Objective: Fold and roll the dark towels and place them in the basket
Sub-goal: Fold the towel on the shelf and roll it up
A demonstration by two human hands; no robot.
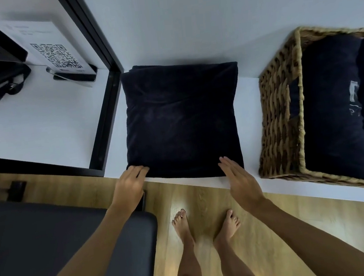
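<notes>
We rest the open left hand [129,183] and open right hand [238,176] on the folded towel's [182,119] near edge, the towel extending directly away across the surface [186,34].

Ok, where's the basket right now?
In the head view, the basket sits at the right on the white tabletop, just right of the folded towel.

A QR code is printed on a white sign [51,50]; its small lettering cannot be read. A pale, illegible mark is seen on a rolled towel [333,107].
</notes>
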